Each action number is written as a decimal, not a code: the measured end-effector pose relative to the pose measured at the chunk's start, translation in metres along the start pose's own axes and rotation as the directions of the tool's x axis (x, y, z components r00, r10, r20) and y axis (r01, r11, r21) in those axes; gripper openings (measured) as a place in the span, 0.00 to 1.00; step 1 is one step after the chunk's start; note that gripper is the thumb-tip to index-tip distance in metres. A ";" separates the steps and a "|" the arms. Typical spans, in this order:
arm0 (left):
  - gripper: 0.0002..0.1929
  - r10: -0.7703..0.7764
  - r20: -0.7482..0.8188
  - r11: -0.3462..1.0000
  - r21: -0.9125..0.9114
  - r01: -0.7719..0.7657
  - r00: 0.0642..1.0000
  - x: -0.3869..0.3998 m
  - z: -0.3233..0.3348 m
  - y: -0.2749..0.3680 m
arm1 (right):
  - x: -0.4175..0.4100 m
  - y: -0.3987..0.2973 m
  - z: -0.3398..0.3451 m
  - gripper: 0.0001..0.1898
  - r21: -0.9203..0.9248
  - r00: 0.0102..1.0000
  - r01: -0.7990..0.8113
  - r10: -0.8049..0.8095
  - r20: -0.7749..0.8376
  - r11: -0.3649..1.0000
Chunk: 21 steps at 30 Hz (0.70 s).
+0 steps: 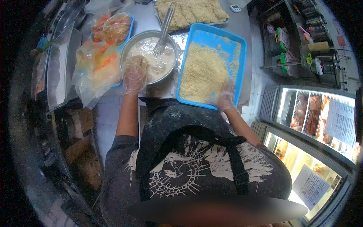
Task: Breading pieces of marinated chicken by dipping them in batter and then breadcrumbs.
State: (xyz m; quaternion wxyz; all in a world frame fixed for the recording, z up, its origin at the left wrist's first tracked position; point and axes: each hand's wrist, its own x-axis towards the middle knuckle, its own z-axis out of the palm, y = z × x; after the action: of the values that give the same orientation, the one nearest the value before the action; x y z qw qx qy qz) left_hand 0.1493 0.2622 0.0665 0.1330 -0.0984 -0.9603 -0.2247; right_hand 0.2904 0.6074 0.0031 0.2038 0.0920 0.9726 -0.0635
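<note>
My left hand point(136, 74), in a clear plastic glove, is at the near left side of a metal bowl point(123, 54). Its fingers curl down inside the rim, and whether they grip anything is hidden. Pale, milky batter point(136, 46) fills the bowl, with lumps partly under its surface. A wire whisk point(167, 25) leans in it, handle towards the far side. Also gloved, my right hand point(227, 98) rests at the near right corner of a blue plastic tray point(243, 59). Its fingers lie stretched out on a heap of pale breadcrumbs point(202, 73); nothing shows in its grasp.
Behind, a tray of crumb-coated pieces point(195, 12) stands near a small digital timer point(235, 8). Left of the bowl are bagged raw meat point(113, 29) and a printed plastic bag point(97, 61). Lit display fridges point(309, 113) and a shelf rack point(283, 42) stand to the right.
</note>
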 end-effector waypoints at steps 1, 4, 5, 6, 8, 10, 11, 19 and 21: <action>0.12 0.004 0.002 1.000 -0.003 -0.004 1.000 0.001 -0.001 0.003 | 0.000 -0.017 -0.019 0.72 0.048 0.996 -0.065 0.068 -0.051 0.997; 0.12 0.013 0.047 1.000 0.025 -0.014 0.999 0.004 -0.004 0.007 | 0.029 -0.014 0.008 0.65 0.137 0.947 -0.058 0.098 -0.305 0.989; 0.12 0.018 0.035 1.000 0.022 -0.019 0.999 0.001 -0.002 0.002 | 0.040 -0.009 0.027 0.58 0.148 0.866 0.028 0.050 -0.498 0.989; 0.12 0.023 0.022 1.000 0.011 -0.023 0.999 0.000 0.001 -0.001 | 0.048 -0.001 0.034 0.58 0.148 0.865 0.027 0.051 -0.499 0.989; 0.12 0.108 0.032 0.992 0.060 -0.110 0.994 0.000 -0.001 0.000 | 0.061 0.018 0.041 0.38 0.320 0.816 0.229 -0.002 -0.578 0.919; 0.12 0.190 0.044 0.975 0.110 -0.194 0.981 0.001 -0.002 0.000 | 0.066 0.036 0.045 0.31 0.340 0.792 0.236 0.022 -0.610 0.910; 0.12 0.103 0.037 0.994 0.045 -0.104 0.994 0.002 0.000 0.000 | 0.068 0.042 0.047 0.24 0.360 0.769 0.244 0.046 -0.637 0.901; 0.13 0.069 0.000 0.998 0.013 -0.069 0.998 0.000 0.005 -0.008 | 0.061 -0.009 -0.006 0.34 0.135 0.759 0.384 -0.229 -0.610 0.913; 0.13 0.066 -0.008 0.998 0.006 -0.066 0.998 -0.003 0.002 -0.006 | 0.063 -0.029 -0.015 0.37 -0.225 0.752 0.389 -0.449 -0.483 0.893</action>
State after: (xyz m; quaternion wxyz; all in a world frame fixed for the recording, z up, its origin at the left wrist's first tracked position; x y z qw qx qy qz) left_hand 0.1499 0.2577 0.0617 0.1446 -0.1288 -0.9565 -0.2181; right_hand 0.2218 0.5910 -0.0063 -0.0828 -0.1263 0.9882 -0.0262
